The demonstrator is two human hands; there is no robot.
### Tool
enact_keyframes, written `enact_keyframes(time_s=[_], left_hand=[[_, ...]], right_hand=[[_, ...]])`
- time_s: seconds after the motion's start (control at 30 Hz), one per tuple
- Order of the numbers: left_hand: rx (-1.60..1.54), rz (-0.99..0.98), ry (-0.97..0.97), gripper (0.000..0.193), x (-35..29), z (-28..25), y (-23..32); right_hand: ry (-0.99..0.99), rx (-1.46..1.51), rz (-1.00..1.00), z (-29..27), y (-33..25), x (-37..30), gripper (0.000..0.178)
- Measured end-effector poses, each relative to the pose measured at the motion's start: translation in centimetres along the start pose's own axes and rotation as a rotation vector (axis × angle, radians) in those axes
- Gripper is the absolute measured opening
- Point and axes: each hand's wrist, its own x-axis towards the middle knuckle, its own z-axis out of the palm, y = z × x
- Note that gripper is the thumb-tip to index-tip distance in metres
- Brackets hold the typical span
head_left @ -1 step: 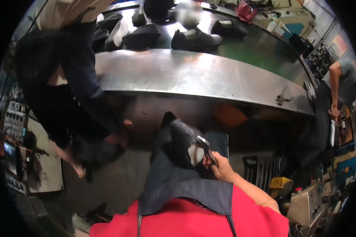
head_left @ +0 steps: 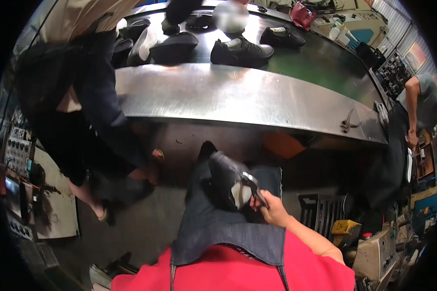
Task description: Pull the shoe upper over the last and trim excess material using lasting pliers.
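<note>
A black shoe upper (head_left: 219, 180) lies on my lap, over a dark denim apron (head_left: 213, 228). My right hand (head_left: 273, 209) is closed around metal pincers (head_left: 251, 188). The pincers' jaws touch the pale edge of the shoe at its right side. No part of my left hand shows; it may be hidden under the shoe or the apron.
A curved steel conveyor table (head_left: 238, 97) runs in front of me with several black shoes (head_left: 240, 51) on it and a pair of pincers (head_left: 347, 122) near its right end. One person (head_left: 82, 106) stands close at the left, another (head_left: 417, 104) at the right. A black crate (head_left: 320, 211) sits by my right knee.
</note>
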Motion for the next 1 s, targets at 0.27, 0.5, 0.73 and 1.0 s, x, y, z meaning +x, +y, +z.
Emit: enact_keyframes(time_s=[0.27,0.5,0.73,1.0], left_hand=[[0.165,0.038,-0.049,0.04,6.6,-2.9,4.1],[0.247,0.1,-0.124,0.042,6.9,-2.5,6.2],[-0.427,0.533,-0.129,0.071,1.3,-6.9,25.6],[-0.103,1.084,0.183,0.089,-0.4,-10.6,44.6]], right_hand=[[0.037,0.005,0.068,-0.7,-0.4,-0.9,0.047],[0.233,-0.196,0.094,1.6,-1.0,-5.2,0.046],[0.269,-0.153,0.104,2.5,-2.3,-2.2,0.04],[0.02,0.025,-0.077,4.3,-2.5,5.1,0.038]])
